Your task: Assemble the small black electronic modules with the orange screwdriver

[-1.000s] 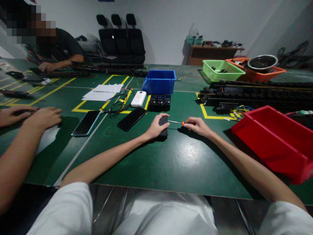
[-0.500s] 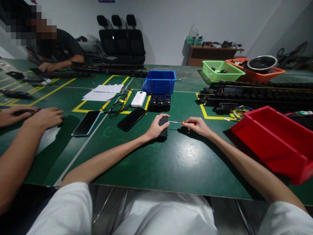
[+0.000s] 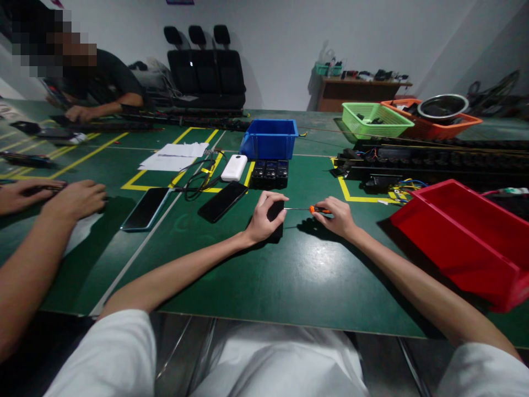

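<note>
My left hand grips a black box-shaped part that rests on the green table. Fingers of my right hand are closed on a screwdriver with an orange and black handle. Its thin shaft points left, and the tip reaches the right side of the black part. Behind my left hand stand several black blocks in a row. A black phone lies to the left of them, beside a white power bank.
A red bin stands at the right, with a blue bin at the back. Black assemblies with wires lie back right. Another person's hands are at the left near a second phone.
The screwdriver tip and my right hand have shifted slightly, and my right fingers sit differently on the handle. My left hand has changed its hold on the black part a little.
</note>
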A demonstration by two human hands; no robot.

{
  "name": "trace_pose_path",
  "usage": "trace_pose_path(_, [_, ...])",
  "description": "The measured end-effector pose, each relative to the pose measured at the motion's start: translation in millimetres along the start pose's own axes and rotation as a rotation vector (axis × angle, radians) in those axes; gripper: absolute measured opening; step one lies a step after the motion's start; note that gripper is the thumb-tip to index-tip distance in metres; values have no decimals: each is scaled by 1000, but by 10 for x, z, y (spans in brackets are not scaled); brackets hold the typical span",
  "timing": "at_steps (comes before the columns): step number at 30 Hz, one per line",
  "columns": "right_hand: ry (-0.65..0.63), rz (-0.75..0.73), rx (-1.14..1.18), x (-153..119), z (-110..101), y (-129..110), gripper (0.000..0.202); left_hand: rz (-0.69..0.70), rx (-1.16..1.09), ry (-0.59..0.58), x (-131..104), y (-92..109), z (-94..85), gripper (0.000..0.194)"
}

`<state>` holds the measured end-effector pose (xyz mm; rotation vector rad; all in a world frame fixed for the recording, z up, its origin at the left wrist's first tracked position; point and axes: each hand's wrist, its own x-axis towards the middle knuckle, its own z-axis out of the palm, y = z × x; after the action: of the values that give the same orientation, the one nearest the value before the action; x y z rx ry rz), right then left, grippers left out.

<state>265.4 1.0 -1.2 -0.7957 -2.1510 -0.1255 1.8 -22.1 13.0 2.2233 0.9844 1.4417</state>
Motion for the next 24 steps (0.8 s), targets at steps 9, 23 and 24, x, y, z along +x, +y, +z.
trace_pose_path(9, [31, -75, -44, -4, -19, -8, 15, 36, 42, -5, -17, 8, -1, 38])
trace_pose_path(23, [-137, -108, -87, -43, -50, -30, 29, 69, 84, 5, -59, 46, -24, 33])
trace_pose_path(24, [-149, -94, -77, -48, -44, -28, 31, 70, 92, 7, -66, 46, -24, 33])
